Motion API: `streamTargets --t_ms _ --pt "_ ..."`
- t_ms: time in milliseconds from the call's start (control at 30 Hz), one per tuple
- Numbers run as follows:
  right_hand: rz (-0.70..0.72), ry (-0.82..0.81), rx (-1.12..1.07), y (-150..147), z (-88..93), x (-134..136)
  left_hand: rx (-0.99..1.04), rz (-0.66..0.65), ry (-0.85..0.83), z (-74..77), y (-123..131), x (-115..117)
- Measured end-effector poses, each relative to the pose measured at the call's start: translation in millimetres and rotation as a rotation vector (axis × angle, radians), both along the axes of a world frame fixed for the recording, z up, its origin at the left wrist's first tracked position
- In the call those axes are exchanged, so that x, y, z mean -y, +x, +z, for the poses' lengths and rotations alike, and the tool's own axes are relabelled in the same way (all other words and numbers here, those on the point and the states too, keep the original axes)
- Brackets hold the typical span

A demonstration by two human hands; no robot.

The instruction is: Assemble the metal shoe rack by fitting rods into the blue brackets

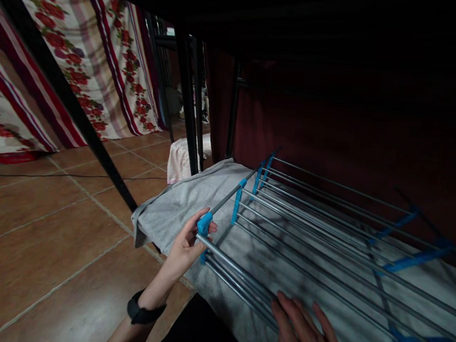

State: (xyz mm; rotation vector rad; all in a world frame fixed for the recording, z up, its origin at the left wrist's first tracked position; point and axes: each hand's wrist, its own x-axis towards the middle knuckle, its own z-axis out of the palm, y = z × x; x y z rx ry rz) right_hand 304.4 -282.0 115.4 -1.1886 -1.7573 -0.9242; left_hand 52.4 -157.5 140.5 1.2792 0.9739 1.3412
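Note:
A rack of grey metal tubes with blue plastic connectors sits low on a grey cloth. It looks like a shoe rack, though the exact kind is not certain. My left hand, with a black band on its wrist, is closed around the blue corner connector at the rack's near left end. At the bottom edge, my right hand lies over the front tubes with its fingers apart and fingertips touching them. The rest of that hand is cut off by the frame.
Black metal legs and a dark top stand over and around the rack. A dark red surface rises behind it. Tiled floor, a cable, a pale striped cloth and a flowered curtain are to the left.

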Motion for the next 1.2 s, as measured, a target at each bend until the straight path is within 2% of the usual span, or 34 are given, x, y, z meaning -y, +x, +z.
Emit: streamTargets --t_ms 100,200,433,567,833,1200 --pt "0.043 0.025 -0.043 -18 0.4 -10 -0.015 -0.041 0.029 -1.9 -4 -2" --pt "0.045 -0.068 -0.064 -27 2.0 -13 -0.013 -0.075 0.063 -5.3 -5 -5" --pt "-0.006 -0.298 0.062 -16 14.6 -11 -0.007 -0.144 0.125 -10.2 -7 -11" --pt "-0.007 -0.418 0.080 -13 23.2 -10 0.009 -0.137 0.117 -9.2 -7 -13" --pt "-0.011 -0.447 0.102 -12 23.3 -10 0.181 -0.131 -0.007 -13.0 0 -13" --pt "-0.023 -0.459 0.151 -11 31.3 -9 0.270 -0.197 0.025 -7.7 7 -16"
